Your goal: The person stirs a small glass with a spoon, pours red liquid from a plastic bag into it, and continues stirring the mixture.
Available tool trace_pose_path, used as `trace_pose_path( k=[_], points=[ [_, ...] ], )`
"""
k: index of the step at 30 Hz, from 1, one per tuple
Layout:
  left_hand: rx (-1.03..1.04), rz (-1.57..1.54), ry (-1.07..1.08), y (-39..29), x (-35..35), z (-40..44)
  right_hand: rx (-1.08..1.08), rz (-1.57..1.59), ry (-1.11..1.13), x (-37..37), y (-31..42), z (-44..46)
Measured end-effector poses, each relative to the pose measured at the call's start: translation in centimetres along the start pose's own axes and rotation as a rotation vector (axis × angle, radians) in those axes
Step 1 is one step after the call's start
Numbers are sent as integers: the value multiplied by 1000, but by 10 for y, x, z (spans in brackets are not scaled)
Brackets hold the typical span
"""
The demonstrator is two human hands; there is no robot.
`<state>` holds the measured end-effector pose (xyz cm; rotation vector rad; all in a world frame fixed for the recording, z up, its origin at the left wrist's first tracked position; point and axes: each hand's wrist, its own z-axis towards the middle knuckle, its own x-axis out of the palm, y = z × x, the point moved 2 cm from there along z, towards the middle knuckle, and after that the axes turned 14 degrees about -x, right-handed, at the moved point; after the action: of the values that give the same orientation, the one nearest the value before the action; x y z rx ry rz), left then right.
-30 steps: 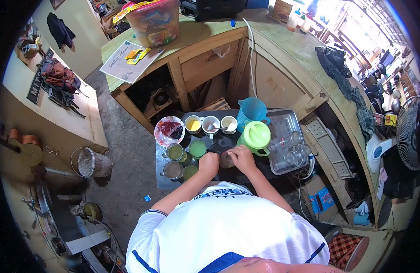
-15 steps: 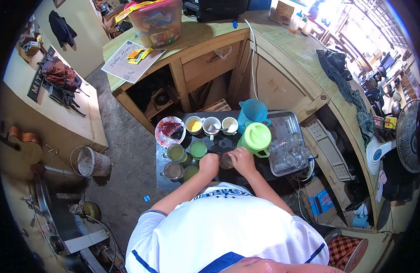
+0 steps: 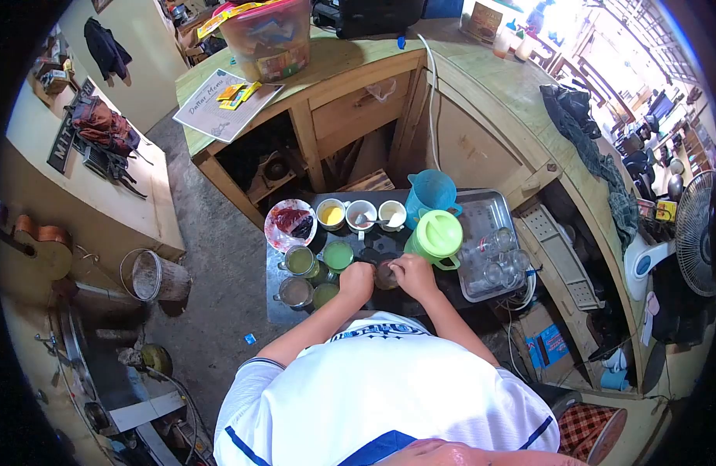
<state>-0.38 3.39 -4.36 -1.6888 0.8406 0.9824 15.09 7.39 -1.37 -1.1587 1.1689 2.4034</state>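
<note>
A glass mug (image 3: 386,275) with a brownish drink stands between my hands at the front of the dark table. My left hand (image 3: 356,282) is closed in a fist at its left side; whatever the fingers grip is hidden. Close over its right rim, my right hand (image 3: 413,272) has its fingers pressed together, and what they hold is too small to make out. Left of my hands are glass mugs with green drinks, one (image 3: 338,255) behind and another (image 3: 325,295) partly behind my wrist. Further left stand a yellowish-green mug (image 3: 299,261) and a brownish mug (image 3: 295,292).
Behind are a bowl with dark red contents (image 3: 290,225), white cups with yellow (image 3: 331,213) and white (image 3: 361,217) contents, a blue pitcher (image 3: 431,193) and a green lidded pitcher (image 3: 437,235). A metal tray (image 3: 473,290) of upturned glasses lies right. A wooden counter (image 3: 350,66) stands beyond.
My right hand has shifted very slightly toward the left and down at the mug. My left hand and the things on the table look the same.
</note>
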Motion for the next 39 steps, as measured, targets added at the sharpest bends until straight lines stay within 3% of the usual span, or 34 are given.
trace_pose_path(
  k=[9,12,14,17,19,21,23,25,27,29,31,33,35,37,39],
  points=[
    [37,18,7,4,7,3,-17,34,-41,5,-1,-3],
    [83,156,70,3,7,1,-18,29,-39,6,-3,-4],
    [129,82,-66,-6,-15,-5,12,79,-12,6,-4,-4],
    [145,-91,-105,-10,-67,-3,-48,1,-72,1,0,-2],
    [105,-199,-293,7,-85,15,-24,75,4,4,-3,-3],
    [-87,-78,-269,33,-104,39,-50,51,-49,2,-2,-2],
    [-99,-171,-393,61,-118,60,-79,29,-97,0,-2,-2],
    [-110,-119,-315,110,-106,98,-17,51,38,2,-4,-5],
    [-121,-66,-239,141,-96,123,-41,64,-38,1,-4,-4],
    [-168,125,-113,154,-91,136,-67,75,-115,-1,-4,-3],
    [-175,118,-91,159,-87,143,5,28,50,2,-4,-6],
    [-233,192,17,165,-78,152,-20,46,-20,0,-3,-5],
    [-245,231,-8,171,-67,160,-48,63,-90,-2,-2,-5],
    [-257,270,-29,170,-67,160,-81,-50,13,-3,-3,-8],
    [-324,153,-86,171,-65,161,-74,0,-36,-3,-3,-9]
  ],
)
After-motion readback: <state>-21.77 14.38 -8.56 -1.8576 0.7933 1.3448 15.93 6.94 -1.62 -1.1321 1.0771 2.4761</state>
